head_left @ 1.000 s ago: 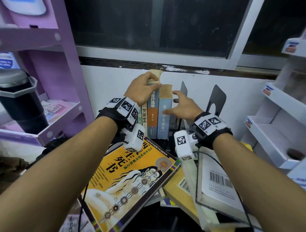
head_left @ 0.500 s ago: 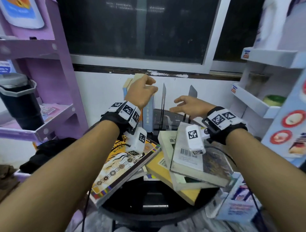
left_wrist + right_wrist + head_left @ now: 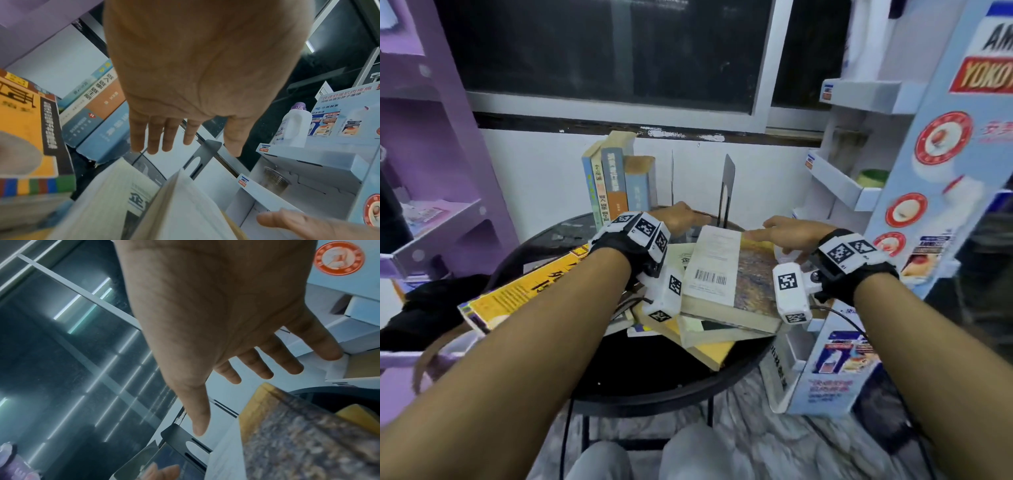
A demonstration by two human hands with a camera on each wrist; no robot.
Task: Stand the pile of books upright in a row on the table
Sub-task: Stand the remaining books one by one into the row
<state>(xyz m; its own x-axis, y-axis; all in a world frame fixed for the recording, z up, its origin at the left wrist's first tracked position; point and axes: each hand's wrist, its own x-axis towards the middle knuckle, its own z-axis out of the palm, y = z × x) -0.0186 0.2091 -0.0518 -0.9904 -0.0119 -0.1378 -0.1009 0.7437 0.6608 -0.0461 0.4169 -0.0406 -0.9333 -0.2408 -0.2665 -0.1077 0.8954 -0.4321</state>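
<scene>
Reaching over the pile, both hands have their fingers straight and spread and hold nothing: the left hand hovers above the far left corner of the top book, and the right hand hovers just off its far right corner, thumb pointing toward the left one. Four books already stand upright in a row at the back of the round black table, spines outward, leaning slightly left against the white wall. Two metal bookends stand just to the right of that row, apart from it. The pile of flat books lies in the middle of the table; I can count at least five: a large yellow book jutting out to the left under the left forearm, the top book with a barcode on its pale back cover, a pale one under it, a cream-edged one below, and a yellow one at the bottom overhanging the near edge. More may be hidden beneath. A purple shelf unit stands to the left, a white and blue cardboard display stand to the right, and a dark window spans the wall above. The floor is grey marbled.
</scene>
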